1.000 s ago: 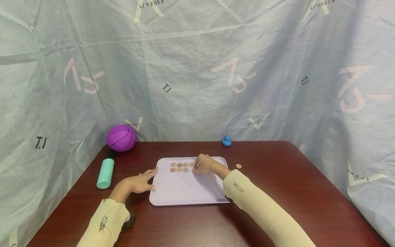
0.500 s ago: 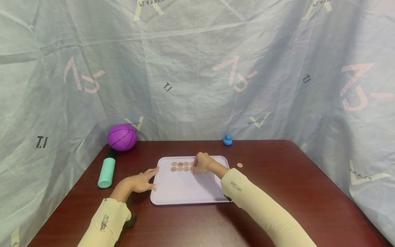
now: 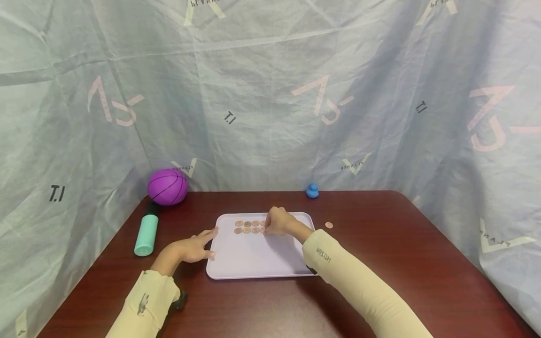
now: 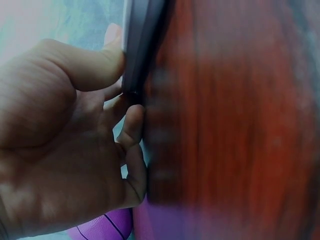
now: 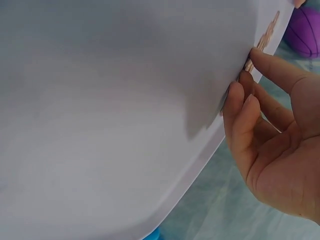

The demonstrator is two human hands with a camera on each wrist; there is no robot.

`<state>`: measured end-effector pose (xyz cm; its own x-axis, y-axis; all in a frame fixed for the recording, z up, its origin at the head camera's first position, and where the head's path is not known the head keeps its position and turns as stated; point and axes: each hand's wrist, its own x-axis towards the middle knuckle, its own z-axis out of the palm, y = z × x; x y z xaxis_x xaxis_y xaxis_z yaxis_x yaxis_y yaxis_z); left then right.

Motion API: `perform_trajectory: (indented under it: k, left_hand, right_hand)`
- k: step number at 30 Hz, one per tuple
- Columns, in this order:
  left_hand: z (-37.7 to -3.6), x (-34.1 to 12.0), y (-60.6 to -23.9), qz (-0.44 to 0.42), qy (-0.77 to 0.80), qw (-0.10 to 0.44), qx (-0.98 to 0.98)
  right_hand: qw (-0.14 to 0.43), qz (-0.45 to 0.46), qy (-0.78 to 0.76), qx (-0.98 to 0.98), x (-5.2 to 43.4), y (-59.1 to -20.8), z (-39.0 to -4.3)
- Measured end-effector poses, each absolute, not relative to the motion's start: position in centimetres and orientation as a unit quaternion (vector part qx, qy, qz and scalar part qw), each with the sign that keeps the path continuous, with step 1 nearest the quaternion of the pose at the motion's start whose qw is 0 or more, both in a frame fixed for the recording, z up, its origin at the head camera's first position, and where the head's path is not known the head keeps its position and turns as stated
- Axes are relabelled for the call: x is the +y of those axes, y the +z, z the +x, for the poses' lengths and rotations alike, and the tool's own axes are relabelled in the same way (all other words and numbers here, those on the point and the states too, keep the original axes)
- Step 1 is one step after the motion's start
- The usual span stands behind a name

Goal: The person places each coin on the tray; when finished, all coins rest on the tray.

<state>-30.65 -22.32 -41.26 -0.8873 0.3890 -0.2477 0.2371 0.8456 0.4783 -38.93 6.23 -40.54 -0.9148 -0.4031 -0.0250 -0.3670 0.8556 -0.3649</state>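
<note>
A white tray [image 3: 253, 263] lies on the table, bearing two short rows of copper-coloured coins [image 3: 247, 230] near its far side. My right hand [image 3: 280, 221] reaches over the tray, its thumb and curled fingertips pinching a coin [image 3: 263, 230] at the right end of the nearer row. The right wrist view shows these fingertips down at the tray surface beside the line of coins [image 5: 267, 37]. Along the tray's left edge rests my left hand [image 3: 192, 249], fingers spread, with thumb and forefinger touching the rim. Its palm and relaxed fingers show in the left wrist view.
One loose coin [image 3: 328, 225] lies on the table [image 3: 380, 263] right of the tray. A blue rubber duck [image 3: 312, 191] stands at the back edge. A purple ball [image 3: 167, 187] and a mint-green bottle [image 3: 145, 235] are at the left. A grey cloth [image 3: 270, 117] hangs behind.
My right hand has shifted slightly left and set a coin down at the right end of the nearer row. My left hand keeps its place on the tray's edge.
</note>
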Motion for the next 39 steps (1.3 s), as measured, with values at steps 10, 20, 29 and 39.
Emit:
perform_trajectory:
  k: [10, 20, 29, 39]
  left_hand:
    - [-30.5, -22.2, -41.2, 0.171, 0.225, 0.169, 0.944]
    - [-30.8, -22.0, -41.3, 0.177, 0.226, 0.166, 0.943]
    - [-31.0, -22.5, -41.7, 0.176, 0.221, 0.174, 0.943]
    - [-30.5, -22.4, -40.9, 0.180, 0.228, 0.174, 0.941]
  right_hand:
    - [0.055, -0.201, -0.173, 0.963, 6.7, -40.5, -38.9]
    - [0.045, -0.231, -0.210, 0.949, 7.9, -39.9, -38.6]
    - [0.059, -0.242, -0.257, 0.934, 10.0, -39.0, -37.6]
    - [0.028, -0.227, -0.286, 0.931, 14.1, -39.1, -37.6]
